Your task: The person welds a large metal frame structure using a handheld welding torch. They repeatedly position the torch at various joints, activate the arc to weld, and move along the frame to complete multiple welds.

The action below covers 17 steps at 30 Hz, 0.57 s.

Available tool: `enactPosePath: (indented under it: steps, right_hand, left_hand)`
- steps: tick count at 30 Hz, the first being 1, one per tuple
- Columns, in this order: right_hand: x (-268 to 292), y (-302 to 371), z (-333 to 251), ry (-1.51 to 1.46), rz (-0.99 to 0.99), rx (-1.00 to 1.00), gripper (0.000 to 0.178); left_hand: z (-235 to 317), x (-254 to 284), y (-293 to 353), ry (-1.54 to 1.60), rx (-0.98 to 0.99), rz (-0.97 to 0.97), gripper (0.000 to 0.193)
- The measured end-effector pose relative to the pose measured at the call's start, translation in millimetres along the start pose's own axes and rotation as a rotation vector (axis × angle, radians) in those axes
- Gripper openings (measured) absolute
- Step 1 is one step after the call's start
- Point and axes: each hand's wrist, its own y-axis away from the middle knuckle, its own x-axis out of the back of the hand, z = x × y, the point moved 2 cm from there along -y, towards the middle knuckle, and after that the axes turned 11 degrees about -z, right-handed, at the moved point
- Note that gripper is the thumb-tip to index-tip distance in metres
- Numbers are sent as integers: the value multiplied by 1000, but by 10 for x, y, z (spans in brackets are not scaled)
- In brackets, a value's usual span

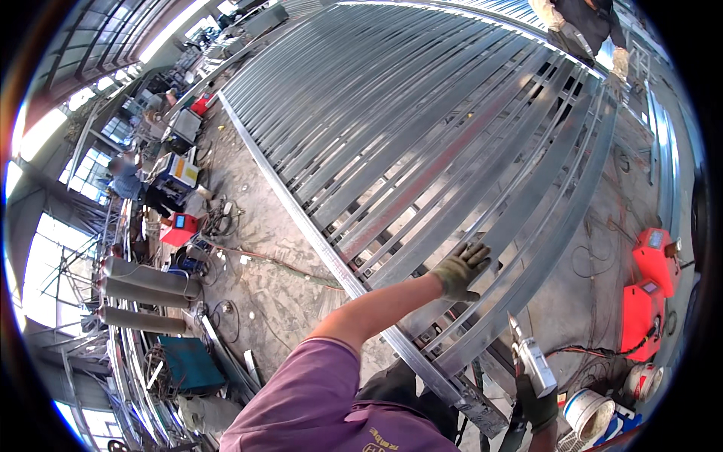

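Note:
My left hand (461, 273), in a grey-green work glove, reaches out over a large metal frame (361, 135) of parallel galvanized slats. Its fingers are spread, palm down over the slats near the frame's near end; I cannot tell whether they touch. In my right hand (536, 407), in a dark glove, is a silver handheld welding torch (533, 365). The torch has a pointed copper-coloured nozzle tilted up and to the left, beside the frame's near corner. A pale side rail (290, 211) runs along the frame's left edge.
A co-worker (591, 34) in gloves holds a similar tool at the far right end. Red machines (644, 316) with hoses and white buckets (587, 410) stand at right. Gas cylinders (143, 301), a red box (178, 230) and another person (128, 181) are at left.

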Motion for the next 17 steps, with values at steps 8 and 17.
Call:
enactPosePath:
  steps: [8,17]
  right_hand:
    - [-337,127,224,-17,-210,92,27]
    - [-184,323,605,164,-270,217,40]
  left_hand:
    - [-139,-353,-542,-17,-124,-14,106]
    - [241,-414,-1135,-56,-224,-75,104]
